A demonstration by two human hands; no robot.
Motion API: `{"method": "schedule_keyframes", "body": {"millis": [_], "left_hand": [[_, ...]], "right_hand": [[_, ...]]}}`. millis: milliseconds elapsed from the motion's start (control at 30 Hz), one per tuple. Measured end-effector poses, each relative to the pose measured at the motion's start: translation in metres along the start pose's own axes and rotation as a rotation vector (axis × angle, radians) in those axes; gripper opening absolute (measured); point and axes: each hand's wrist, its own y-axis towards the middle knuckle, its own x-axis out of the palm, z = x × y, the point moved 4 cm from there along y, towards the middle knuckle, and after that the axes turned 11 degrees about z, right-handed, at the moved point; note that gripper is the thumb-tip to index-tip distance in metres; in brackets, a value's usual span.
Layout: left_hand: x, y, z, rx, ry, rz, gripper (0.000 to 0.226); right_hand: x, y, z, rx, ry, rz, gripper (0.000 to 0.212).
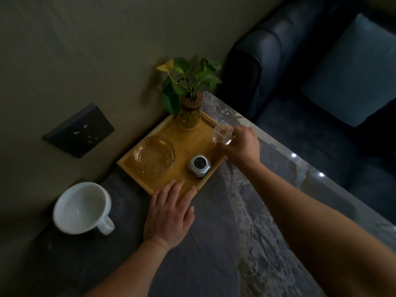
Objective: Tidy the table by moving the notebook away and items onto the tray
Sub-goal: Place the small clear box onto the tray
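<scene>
A wooden tray (192, 136) lies on the dark marbled table against the wall. On it stand a glass ashtray (153, 155), a small silver round-topped object (198, 166) and a plant in a glass vase (189, 113). My right hand (241, 144) grips a clear square container (222, 132) with something tan inside, held at the tray's right rim. My left hand (169, 213) rests flat, fingers spread, on the tray's near corner. No notebook is visible.
A white mug (82, 207) stands on the table at the left, near the edge. A dark wall socket plate (79, 130) is on the wall. A dark sofa (310, 82) with a cushion (355, 71) sits beyond the table's right edge.
</scene>
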Motion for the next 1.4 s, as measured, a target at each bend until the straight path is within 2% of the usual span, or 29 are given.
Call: {"method": "schedule_keyframes", "body": {"millis": [233, 500, 567, 700, 800, 1067, 1267, 1400], "left_hand": [[-0.001, 0.001, 0.001, -0.003, -0.007, 0.002, 0.050], [-0.001, 0.000, 0.001, -0.011, -0.004, -0.024, 0.049], [0.000, 0.000, 0.001, -0.010, 0.005, -0.031, 0.049], [0.000, 0.001, 0.000, -0.016, 0.008, -0.033, 0.049], [0.000, 0.001, 0.000, -0.010, 0.002, -0.014, 0.050], [0.001, 0.000, 0.001, -0.002, 0.004, 0.000, 0.051], [0.001, 0.000, 0.001, -0.002, 0.003, 0.014, 0.051], [0.000, 0.000, 0.000, -0.005, 0.009, 0.021, 0.051]], "right_hand": [[0.007, -0.004, 0.006, -0.002, -0.002, 0.020, 0.038], [-0.001, -0.001, 0.009, 0.040, 0.097, 0.010, 0.091], [-0.003, 0.003, 0.003, -0.004, 0.124, 0.016, 0.088], [0.000, 0.006, -0.004, -0.065, 0.087, -0.033, 0.063], [0.000, 0.005, -0.004, -0.099, 0.089, -0.039, 0.056], [-0.001, 0.005, -0.004, -0.098, 0.070, -0.043, 0.061], [-0.006, 0.002, 0.002, -0.025, 0.078, -0.059, 0.086], [-0.014, -0.007, 0.008, 0.001, 0.074, -0.048, 0.089]]}}
